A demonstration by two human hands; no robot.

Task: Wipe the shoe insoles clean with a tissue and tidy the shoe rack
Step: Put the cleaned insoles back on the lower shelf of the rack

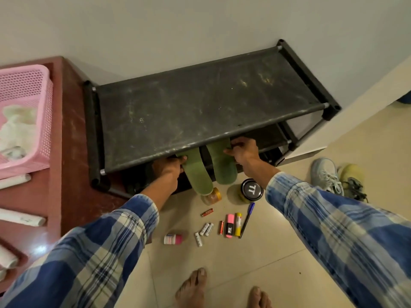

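Left hand (169, 166) and right hand (243, 152) each clamped fingers on one of the insoles (224, 168) under the rack (200, 103) top; keeping both flat seemed wise.

Pale wall (155, 30), beige tiled floor (289, 258), possibly wooden cabinet (71, 156) left.

The shoe rack's (200, 107) top shelf is a dark, matt, cloth-like sheet, scuffed and streaked with pale dusty marks. Its tube ends (102, 171) look like bare silver metal, set in black plastic corner pieces (332, 110). The two green insoles (199, 174) are matt and foam-like. The floor (278, 252) is smooth, glossy beige tile. The pink basket (33, 85) is perforated plastic, the red-brown cabinet (73, 152) has a shiny finish, and the plaid sleeves (100, 252) are woven cloth.
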